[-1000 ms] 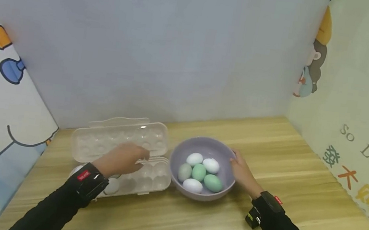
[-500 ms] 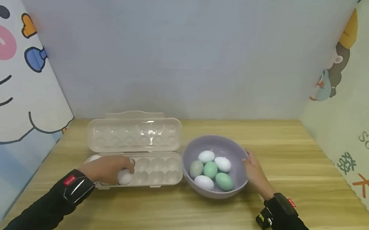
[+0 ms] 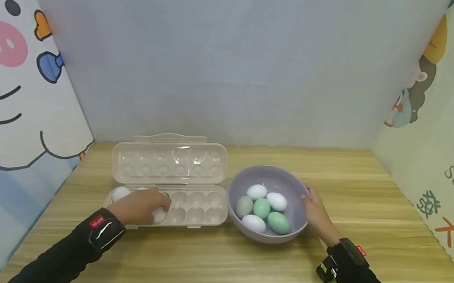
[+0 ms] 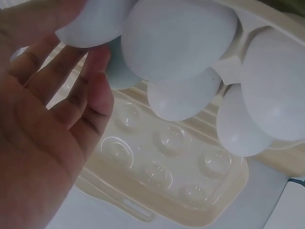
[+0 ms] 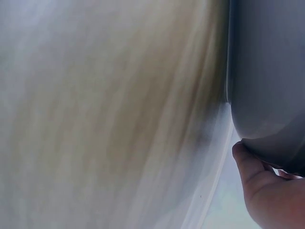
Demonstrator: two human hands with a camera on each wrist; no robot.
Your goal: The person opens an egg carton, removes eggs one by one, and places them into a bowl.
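Observation:
My left hand [image 3: 140,205] is over the front tray of a clear plastic egg carton [image 3: 195,216], pinching a white egg [image 3: 159,215] between thumb and fingers. In the left wrist view this egg [image 4: 97,21] sits beside several other white eggs [image 4: 178,38] in the tray, and a greenish egg [image 4: 120,69] shows partly behind the fingers. My right hand [image 3: 318,217] grips the right rim of a purple bowl [image 3: 269,238], thumb on the inside. Several white, green and greyish eggs [image 3: 261,208] lie in the bowl. The right wrist view shows fingertips against its outer wall [image 5: 274,71].
The carton's lid [image 3: 169,165] lies folded back toward the rear wall, its cups facing up. The bowl stands close to the carton's right end. Bare wood tabletop [image 3: 211,271] runs along the front. Printed cloths hang at left and right.
My left hand has come down from above the carton to its front row with the egg. The right hand stays on the bowl. The head view has shifted, sliding the scene rightward.

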